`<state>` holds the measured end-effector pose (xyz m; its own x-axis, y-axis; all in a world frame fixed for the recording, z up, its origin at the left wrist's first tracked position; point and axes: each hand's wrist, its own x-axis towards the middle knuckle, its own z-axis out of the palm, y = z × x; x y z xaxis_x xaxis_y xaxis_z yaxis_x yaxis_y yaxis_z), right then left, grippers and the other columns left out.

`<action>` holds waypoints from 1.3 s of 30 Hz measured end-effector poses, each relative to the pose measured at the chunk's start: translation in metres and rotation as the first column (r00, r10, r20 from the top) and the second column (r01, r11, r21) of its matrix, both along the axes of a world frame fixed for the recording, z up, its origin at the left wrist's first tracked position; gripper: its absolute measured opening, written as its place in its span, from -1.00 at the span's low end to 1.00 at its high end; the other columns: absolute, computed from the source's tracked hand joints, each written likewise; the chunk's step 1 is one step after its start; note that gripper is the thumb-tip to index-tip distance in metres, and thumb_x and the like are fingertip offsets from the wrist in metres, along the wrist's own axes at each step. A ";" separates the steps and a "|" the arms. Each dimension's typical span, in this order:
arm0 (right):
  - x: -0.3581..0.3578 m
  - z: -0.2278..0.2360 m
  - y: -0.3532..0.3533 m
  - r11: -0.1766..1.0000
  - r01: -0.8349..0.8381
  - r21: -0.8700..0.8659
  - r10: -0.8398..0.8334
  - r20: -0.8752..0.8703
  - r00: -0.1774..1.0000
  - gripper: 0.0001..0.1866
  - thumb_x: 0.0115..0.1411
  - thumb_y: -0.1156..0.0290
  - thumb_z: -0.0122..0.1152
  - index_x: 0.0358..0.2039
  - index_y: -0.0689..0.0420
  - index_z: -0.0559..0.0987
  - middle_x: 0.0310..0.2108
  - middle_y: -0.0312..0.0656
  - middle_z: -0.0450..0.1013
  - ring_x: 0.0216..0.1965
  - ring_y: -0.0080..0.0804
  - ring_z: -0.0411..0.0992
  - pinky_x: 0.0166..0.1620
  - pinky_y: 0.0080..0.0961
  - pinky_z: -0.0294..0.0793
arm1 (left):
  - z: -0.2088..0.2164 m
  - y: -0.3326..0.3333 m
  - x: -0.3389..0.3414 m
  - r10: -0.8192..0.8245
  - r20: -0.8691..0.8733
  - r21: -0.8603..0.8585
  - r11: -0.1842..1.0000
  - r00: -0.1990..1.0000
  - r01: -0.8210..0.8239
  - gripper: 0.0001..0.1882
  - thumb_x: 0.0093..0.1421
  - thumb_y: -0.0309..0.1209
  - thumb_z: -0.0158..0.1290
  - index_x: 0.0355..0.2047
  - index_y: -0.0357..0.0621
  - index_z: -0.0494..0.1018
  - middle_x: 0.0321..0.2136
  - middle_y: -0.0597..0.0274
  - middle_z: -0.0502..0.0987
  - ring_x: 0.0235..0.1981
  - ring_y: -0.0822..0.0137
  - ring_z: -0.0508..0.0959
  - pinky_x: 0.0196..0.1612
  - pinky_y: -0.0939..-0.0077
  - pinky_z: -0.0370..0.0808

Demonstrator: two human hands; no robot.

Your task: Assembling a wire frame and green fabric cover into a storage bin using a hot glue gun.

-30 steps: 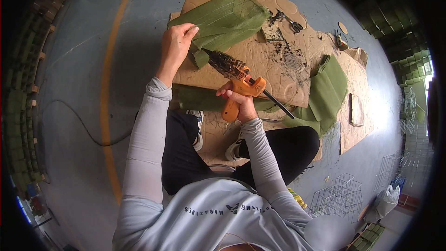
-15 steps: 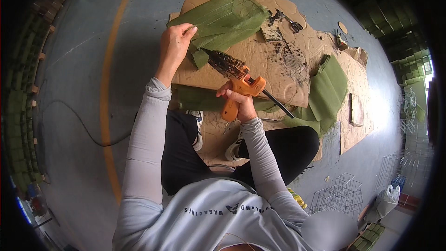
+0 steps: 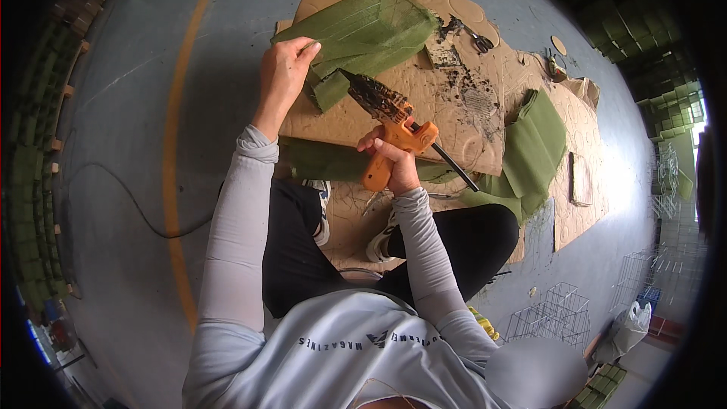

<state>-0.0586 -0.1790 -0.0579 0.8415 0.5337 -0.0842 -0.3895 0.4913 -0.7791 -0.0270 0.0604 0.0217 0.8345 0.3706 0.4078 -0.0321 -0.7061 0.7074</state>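
Note:
My left hand (image 3: 285,79) pinches the near-left edge of a folded green mesh fabric piece (image 3: 367,26), which lies on a cardboard-topped surface. My right hand (image 3: 397,167) is wrapped round the handle of an orange glue gun (image 3: 409,135). Dark, crusted residue covers the gun's front end, and its tip points up-left at the lower fold of the fabric. Whether the tip touches the mesh I cannot tell. A black glue stick (image 3: 454,169) juts out of the gun's back.
Scissors (image 3: 482,43) lie by dark glue smears on the cardboard (image 3: 473,140). More folded green fabric (image 3: 536,144) rests to the right. Wire frames (image 3: 550,316) stand at lower right; a cable (image 3: 129,193) crosses the floor at left. Stacked green goods (image 3: 34,182) line the far left.
The glue gun in my right hand has shifted slightly to the right, its tip moving along the fabric's lower fold. My left hand and the fabric stay nearly still.

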 end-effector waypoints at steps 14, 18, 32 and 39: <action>0.010 -0.013 -0.005 0.997 0.052 0.056 -0.049 -0.056 0.997 -0.81 0.04 0.46 0.20 -0.33 0.20 0.43 -0.43 -0.21 0.39 -0.31 -0.30 0.41 -0.15 -0.40 0.33 | -0.002 0.000 0.003 0.028 0.019 -0.025 0.999 0.999 -0.028 -0.75 0.20 -0.28 0.07 -0.31 -0.23 0.55 -0.68 -0.02 0.42 -0.66 0.14 0.44 -0.53 0.32 0.32; 0.009 -0.007 -0.004 0.998 0.041 0.043 -0.040 -0.038 0.998 -0.81 0.04 0.46 0.20 -0.33 0.20 0.43 -0.44 -0.21 0.39 -0.32 -0.31 0.41 -0.15 -0.41 0.33 | -0.002 0.000 0.004 0.025 0.005 -0.015 1.000 1.000 -0.025 -0.75 0.20 -0.28 0.07 -0.31 -0.23 0.55 -0.68 -0.02 0.42 -0.67 0.14 0.44 -0.53 0.32 0.31; 0.024 -0.009 -0.009 0.988 0.144 0.056 -0.142 -0.034 0.989 -0.81 0.06 0.52 0.17 -0.28 0.21 0.43 -0.44 -0.21 0.41 -0.33 -0.30 0.45 -0.15 -0.42 0.34 | -0.007 0.004 0.006 0.047 -0.007 -0.038 0.998 0.999 -0.047 -0.73 0.19 -0.26 0.07 -0.29 -0.24 0.55 -0.66 -0.05 0.45 -0.63 0.09 0.48 -0.50 0.29 0.35; 0.027 -0.009 -0.012 0.989 0.147 0.016 -0.146 -0.025 0.989 -0.75 0.02 0.46 0.23 -0.28 0.20 0.43 -0.44 -0.22 0.38 -0.30 -0.30 0.42 -0.12 -0.40 0.34 | -0.004 0.003 0.006 0.054 -0.016 -0.031 0.998 0.998 -0.055 -0.73 0.18 -0.27 0.07 -0.30 -0.25 0.54 -0.64 -0.06 0.46 -0.61 0.06 0.48 -0.49 0.29 0.36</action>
<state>-0.0321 -0.1914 -0.0667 0.9085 0.4065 -0.0967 -0.3308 0.5581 -0.7610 -0.0208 0.0630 0.0173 0.8186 0.4284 0.3825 0.0168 -0.6836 0.7296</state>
